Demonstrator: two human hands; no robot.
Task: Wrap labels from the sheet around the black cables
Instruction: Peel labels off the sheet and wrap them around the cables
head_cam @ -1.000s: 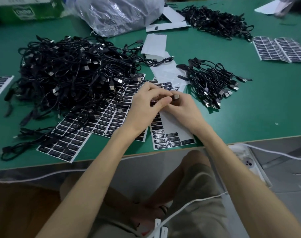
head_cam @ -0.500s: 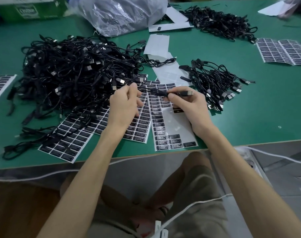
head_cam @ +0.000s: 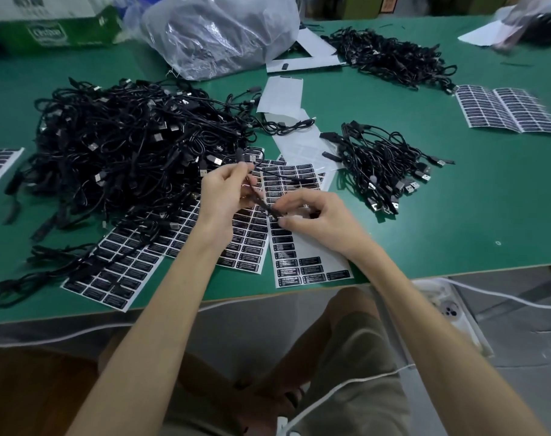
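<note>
Over the green worktop, the left hand and the right hand hold one thin black cable slanting between them. The left fingers are curled and pinch its upper stretch. The right thumb and forefinger are closed on its lower end, and blur hides whether a label is between them. The cable hangs just above the white backing sheet of black rectangular labels lying under the right hand. A large tangled heap of black cables sits to the left and a smaller bundle of black cables to the right.
</note>
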